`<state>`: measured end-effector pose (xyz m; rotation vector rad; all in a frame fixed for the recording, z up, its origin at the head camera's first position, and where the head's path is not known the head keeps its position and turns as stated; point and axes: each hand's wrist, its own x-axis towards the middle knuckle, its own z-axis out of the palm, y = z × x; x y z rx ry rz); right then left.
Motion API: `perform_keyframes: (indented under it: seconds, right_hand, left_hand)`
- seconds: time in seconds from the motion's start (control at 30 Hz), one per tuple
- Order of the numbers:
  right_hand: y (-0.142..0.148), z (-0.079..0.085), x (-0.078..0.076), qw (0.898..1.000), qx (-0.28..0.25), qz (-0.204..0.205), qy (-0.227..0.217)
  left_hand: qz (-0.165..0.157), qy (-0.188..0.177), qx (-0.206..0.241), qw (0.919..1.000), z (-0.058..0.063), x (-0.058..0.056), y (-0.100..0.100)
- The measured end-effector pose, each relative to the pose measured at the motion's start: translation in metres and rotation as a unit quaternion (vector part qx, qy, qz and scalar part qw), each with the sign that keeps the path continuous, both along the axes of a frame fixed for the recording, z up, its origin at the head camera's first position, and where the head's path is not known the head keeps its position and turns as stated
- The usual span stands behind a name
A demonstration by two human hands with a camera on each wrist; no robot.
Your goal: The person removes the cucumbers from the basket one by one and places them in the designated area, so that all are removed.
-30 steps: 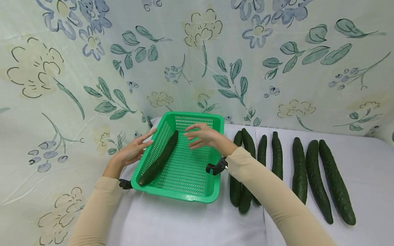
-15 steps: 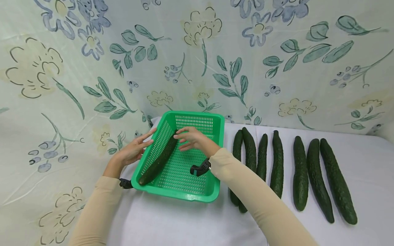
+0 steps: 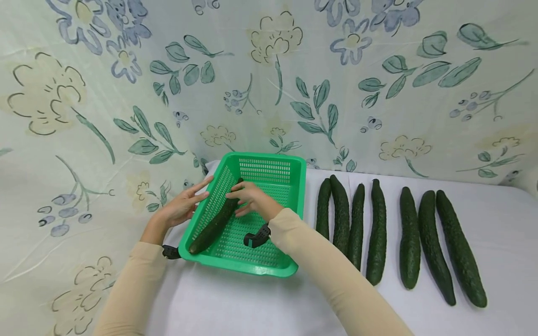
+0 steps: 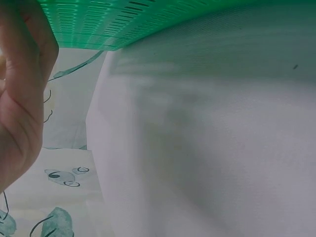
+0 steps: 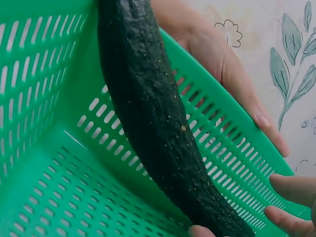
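A long dark green cucumber lies along the left side inside a green plastic basket. My right hand is in the basket over the cucumber's far end. In the right wrist view the thumb is close by the cucumber, and the fingers are spread apart from it on the other side; whether the thumb touches is unclear. With fingers extended, my left hand rests against the basket's outer left wall and rim. The left wrist view shows only part of that hand under the basket's side.
Several more cucumbers lie in a row on the white tablecloth to the right of the basket. My right forearm passes over the near ends of some. A floral cloth hangs behind the table.
My right hand has moved left and slightly lower inside the basket, from its middle to the cucumber's far end. The left hand, basket and cucumber have stayed in place.
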<state>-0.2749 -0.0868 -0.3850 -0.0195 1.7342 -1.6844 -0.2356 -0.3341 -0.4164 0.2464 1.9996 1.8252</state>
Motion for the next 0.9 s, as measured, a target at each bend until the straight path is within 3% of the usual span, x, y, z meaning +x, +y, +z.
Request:
perform_keyframes:
  seconds: [0.33,0.6,0.9]
  right_hand:
    - [-0.012,-0.013,0.009,0.999,-0.010,-0.030,-0.006]
    - [-0.016,-0.023,0.013,0.999,-0.019,-0.023,-0.017]
    - [-0.022,-0.034,0.020,1.000,-0.022,0.012,0.003]
  left_hand:
    - [0.002,0.003,0.001,1.0000,0.000,0.001,-0.001]
    - [-0.005,0.010,0.006,0.9999,-0.001,0.001,-0.002]
    - [-0.006,0.015,0.003,0.9999,-0.001,0.001,-0.003]
